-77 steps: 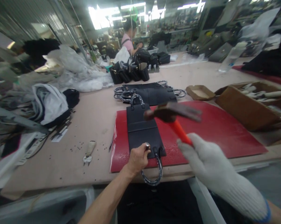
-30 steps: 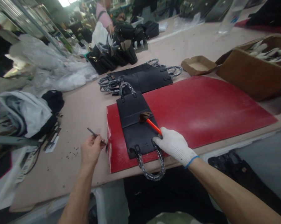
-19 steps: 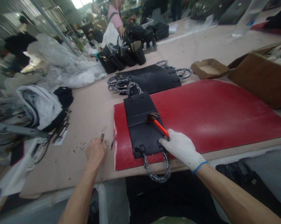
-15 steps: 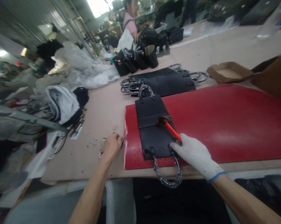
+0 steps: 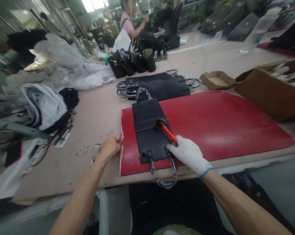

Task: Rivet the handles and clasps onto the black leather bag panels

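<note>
My right hand (image 5: 188, 153), in a white knit glove, grips a claw hammer (image 5: 169, 133) by its orange handle. The hammer's dark head lies over the middle of a flat black bag panel (image 5: 151, 114), which has a plastic-wrapped handle at each end. The near handle (image 5: 165, 182) hangs over the table's front edge. Bare and with bent fingers, my left hand (image 5: 110, 147) is at the left edge of the red mat (image 5: 198, 124). A thin dark thing shows at its fingertips, too small to name. Beside that wrist is a small pale object (image 5: 97, 148), partly covered.
Small dark bits (image 5: 82, 150) lie scattered on the table (image 5: 88, 117) at left. More black panels (image 5: 159, 85) with wrapped handles lie behind the mat. Black bags (image 5: 132, 62) stand farther back, near a person in pink. A cardboard box (image 5: 272, 91) stands at right.
The whole scene has shifted left in view as my head turned, bringing more of the box at right into sight. Both hands keep nearly the same places relative to the mat and panel.
</note>
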Tool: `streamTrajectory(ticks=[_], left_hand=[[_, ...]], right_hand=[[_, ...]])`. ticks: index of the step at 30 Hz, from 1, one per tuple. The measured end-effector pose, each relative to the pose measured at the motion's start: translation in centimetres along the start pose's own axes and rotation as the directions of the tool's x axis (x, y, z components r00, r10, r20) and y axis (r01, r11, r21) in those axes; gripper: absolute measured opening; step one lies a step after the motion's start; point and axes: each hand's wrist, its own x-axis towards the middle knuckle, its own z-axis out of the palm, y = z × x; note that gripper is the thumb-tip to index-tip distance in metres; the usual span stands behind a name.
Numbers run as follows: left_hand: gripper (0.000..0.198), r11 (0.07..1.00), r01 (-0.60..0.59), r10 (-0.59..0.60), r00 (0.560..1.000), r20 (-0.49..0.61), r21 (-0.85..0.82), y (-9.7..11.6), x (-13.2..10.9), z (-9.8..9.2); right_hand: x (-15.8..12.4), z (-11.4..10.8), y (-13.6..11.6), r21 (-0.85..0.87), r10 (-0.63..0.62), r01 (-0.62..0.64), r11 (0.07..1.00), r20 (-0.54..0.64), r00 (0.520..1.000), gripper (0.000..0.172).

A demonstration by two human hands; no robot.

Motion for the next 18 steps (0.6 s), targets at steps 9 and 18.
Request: streamTrajectory(ticks=[9, 18], left_hand=[[0.02, 0.834, 0.048, -0.101, 0.993, -0.066, -0.55, -0.4, -2.2, -1.8], [0.057, -0.091, 0.079, 0.182, 0.981, 0.062, -0.993, 10.1, -9.4, 2.1]], right_hand=[[0.0, 0.2, 0.0, 0.012, 0.002, -0.002, 1.0, -0.019, 1.0, 0.034], [0.2, 0.7, 0.1, -0.015, 0.004, -0.005, 1.0, -0.034, 0.999, 0.035]])
